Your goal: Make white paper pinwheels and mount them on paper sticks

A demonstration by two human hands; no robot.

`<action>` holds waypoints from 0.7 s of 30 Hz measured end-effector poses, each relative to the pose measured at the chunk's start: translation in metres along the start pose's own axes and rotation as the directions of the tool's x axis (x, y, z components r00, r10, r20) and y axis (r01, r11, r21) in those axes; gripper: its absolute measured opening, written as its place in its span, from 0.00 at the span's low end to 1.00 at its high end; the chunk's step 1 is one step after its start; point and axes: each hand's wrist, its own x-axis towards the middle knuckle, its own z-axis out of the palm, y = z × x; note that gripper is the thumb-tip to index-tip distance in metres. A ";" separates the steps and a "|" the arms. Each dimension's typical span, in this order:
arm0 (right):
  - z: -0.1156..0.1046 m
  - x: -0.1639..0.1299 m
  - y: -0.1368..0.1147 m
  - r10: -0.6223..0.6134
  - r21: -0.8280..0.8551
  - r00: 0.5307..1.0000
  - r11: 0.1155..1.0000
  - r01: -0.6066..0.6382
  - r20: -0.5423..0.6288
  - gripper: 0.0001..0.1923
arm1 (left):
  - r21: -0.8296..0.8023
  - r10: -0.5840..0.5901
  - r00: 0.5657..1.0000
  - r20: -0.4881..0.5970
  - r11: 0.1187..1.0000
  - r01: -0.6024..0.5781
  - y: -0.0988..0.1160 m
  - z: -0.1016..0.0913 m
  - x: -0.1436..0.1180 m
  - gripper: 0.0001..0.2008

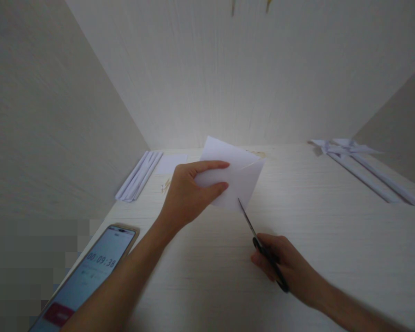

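Left hand [186,196] pinches folded white paper [235,177] mid-bench, lifted off the bench [332,240]. Right hand [285,263] grips scissors [259,242], tip touching the paper's near edge. Keep the paper taut, fingers away from the cut line, blades square to the fold.

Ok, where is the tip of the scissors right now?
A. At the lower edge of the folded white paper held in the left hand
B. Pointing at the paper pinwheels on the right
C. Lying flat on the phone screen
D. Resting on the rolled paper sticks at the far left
A: the scissors in the right hand point up to the lower edge of the folded white paper, which the left hand holds above the table.
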 end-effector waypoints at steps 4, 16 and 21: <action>0.000 0.001 0.001 -0.005 -0.014 1.000 1.000 0.005 -0.020 0.21 | 0.013 0.002 1.000 -0.006 1.000 -0.001 -0.001 0.000 -0.001 0.16; -0.002 0.001 0.001 -0.022 -0.044 1.000 0.999 0.022 -0.020 0.20 | 0.008 0.019 1.000 0.007 1.000 -0.019 -0.001 0.001 0.000 0.16; -0.002 0.001 0.003 -0.018 -0.069 1.000 0.997 0.017 -0.020 0.21 | 0.004 0.004 1.000 0.018 1.000 -0.004 0.000 0.000 0.000 0.16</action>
